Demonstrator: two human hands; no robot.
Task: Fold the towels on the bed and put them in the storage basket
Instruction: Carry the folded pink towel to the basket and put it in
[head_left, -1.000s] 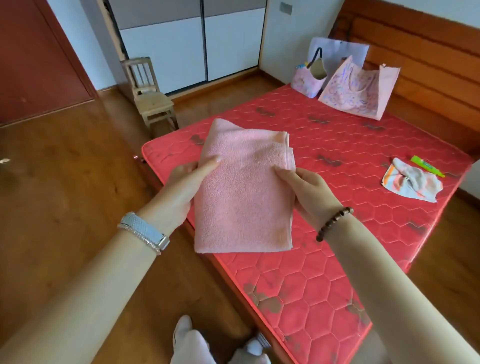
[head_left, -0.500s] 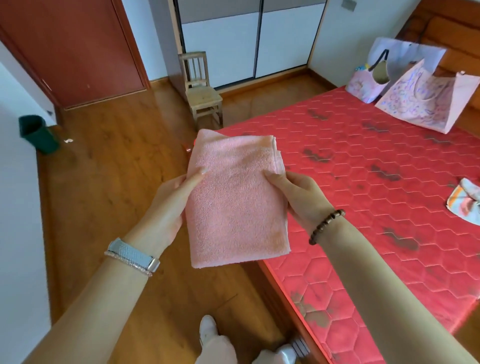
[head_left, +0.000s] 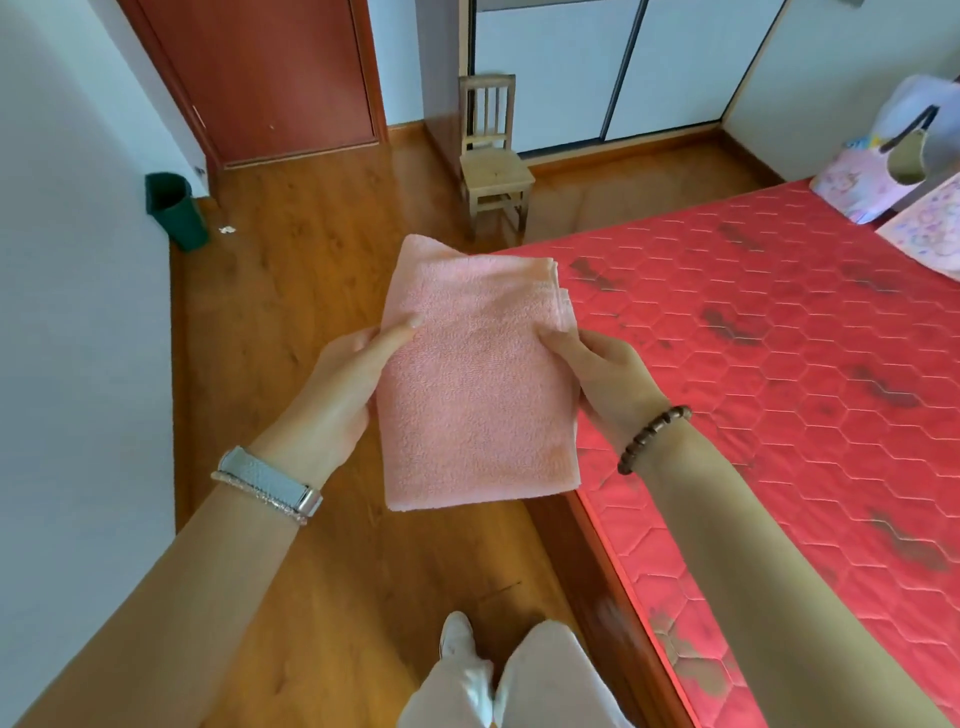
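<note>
Head view — left hand (head_left: 343, 384) & right hand (head_left: 608, 379) grip folded pink towel (head_left: 478, 384).

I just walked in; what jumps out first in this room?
A folded pink towel held up in the middle, left hand and right hand gripping its sides. To the right lies a bright red mattress; a small wooden chair stands beyond.

Both arms reach in from 7 and 5 o'clock, forearms bare. Left grip (head_left: 343, 384) pinches towel (head_left: 478, 395) at 9 o'clock edge, thumb on top. Right grip (head_left: 608, 379) pinches 3 o'clock edge, thumb on top.
</note>
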